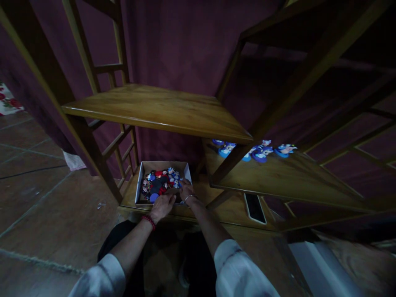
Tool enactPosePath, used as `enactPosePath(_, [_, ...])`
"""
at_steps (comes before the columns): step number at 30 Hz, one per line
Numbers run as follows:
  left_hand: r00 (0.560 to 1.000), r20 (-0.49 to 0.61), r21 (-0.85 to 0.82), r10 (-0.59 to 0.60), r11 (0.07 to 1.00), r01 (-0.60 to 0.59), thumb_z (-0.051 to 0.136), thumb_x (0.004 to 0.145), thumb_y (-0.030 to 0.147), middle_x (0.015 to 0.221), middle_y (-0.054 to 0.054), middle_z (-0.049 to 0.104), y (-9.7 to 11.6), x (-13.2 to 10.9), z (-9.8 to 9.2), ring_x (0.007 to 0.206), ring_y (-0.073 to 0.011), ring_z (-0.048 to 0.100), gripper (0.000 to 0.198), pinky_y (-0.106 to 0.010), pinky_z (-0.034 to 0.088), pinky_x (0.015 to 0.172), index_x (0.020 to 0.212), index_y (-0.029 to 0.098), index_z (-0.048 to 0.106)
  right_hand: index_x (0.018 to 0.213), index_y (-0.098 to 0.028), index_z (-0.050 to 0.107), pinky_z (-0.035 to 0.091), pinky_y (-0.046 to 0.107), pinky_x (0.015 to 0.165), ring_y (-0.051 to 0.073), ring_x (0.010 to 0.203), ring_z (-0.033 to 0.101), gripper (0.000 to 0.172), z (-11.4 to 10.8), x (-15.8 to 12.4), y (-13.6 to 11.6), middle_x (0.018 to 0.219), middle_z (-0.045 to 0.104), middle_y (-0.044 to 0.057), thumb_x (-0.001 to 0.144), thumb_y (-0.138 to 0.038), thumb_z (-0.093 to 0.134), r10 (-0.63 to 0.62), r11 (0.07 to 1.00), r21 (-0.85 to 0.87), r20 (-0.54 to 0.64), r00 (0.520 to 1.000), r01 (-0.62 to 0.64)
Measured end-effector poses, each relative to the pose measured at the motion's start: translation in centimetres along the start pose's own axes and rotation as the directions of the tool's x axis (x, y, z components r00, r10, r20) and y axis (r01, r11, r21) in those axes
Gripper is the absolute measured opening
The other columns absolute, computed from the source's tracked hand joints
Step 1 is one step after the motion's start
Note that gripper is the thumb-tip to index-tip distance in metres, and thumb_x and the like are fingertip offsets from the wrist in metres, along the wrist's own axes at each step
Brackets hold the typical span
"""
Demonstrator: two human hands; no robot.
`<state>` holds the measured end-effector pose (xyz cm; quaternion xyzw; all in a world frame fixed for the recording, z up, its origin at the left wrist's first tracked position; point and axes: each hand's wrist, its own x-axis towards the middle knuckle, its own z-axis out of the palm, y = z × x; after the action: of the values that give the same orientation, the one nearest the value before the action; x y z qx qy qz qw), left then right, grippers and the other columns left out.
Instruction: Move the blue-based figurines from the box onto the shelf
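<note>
A shallow cardboard box (137, 183) with pale sides stands on the low wooden shelf. Inside it lie several small figurines (159, 181), red, black, blue and white, some with round bases. My left hand (163, 207), with a red bead bracelet at the wrist, is over the box's front edge; its fingers are partly hidden and too dim to read. My right hand (187, 191), wearing a thin bangle, reaches over the box's right side. Its fingers are closed beside blue-and-white figurines, and what is between them is too small to make out.
A wooden shelf board (154, 107) juts out above the box. On the right-hand shelf (262, 177) stand several blue-and-white figurines (262, 152). A phone with a dark screen (255, 207) lies on the low shelf. Slanting wooden posts (232, 163) frame the unit before a purple curtain (176, 49).
</note>
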<state>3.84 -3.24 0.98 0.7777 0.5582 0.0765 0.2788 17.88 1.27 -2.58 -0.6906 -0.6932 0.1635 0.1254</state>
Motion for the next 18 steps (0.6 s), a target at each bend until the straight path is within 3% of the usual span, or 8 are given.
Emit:
enactPosePath(6, [1.0,-0.003,-0.02,0.016,1.0,-0.016,0.025,0.086,0.034,0.091,-0.006,0.065,0.2,0.6,0.9,0.085,-0.0149,0.059,0.038,-0.024,0.042,0.073,0.093,0.018,0.058,0.115,-0.015,0.048,0.037,0.025,0.086,0.019,0.104,0.047,0.045,-0.9,-0.2,-0.6,0.11,0.053,0.011,0.071,-0.005,0.043,0.047,0.995,-0.084,-0.001,0.999,-0.047])
enactPosePath(11, [1.0,-0.016,-0.01,0.004,1.0,-0.004,0.026,0.086,0.033,0.091,-0.006,0.065,0.4,1.0,1.5,0.084,-0.015,0.059,0.037,-0.024,0.041,0.074,0.094,0.018,0.058,0.114,-0.014,0.046,0.041,0.025,0.073,0.017,0.085,0.057,0.043,-1.7,-0.2,-1.0,0.11,0.051,0.013,0.075,-0.002,0.035,0.143,0.978,-0.162,0.075,0.987,-0.129])
enactPosePath(18, [0.999,-0.026,-0.024,0.027,0.999,-0.028,0.024,0.087,0.033,0.088,-0.006,0.065,0.5,1.2,1.7,0.082,-0.0148,0.06,0.038,-0.024,0.041,0.072,0.09,0.018,0.059,0.111,-0.018,0.05,0.041,0.025,0.074,0.014,0.083,0.057,0.037,-1.6,-0.1,-1.0,0.111,0.05,0.011,0.08,-0.008,0.033,0.084,0.978,-0.198,0.087,0.993,-0.066])
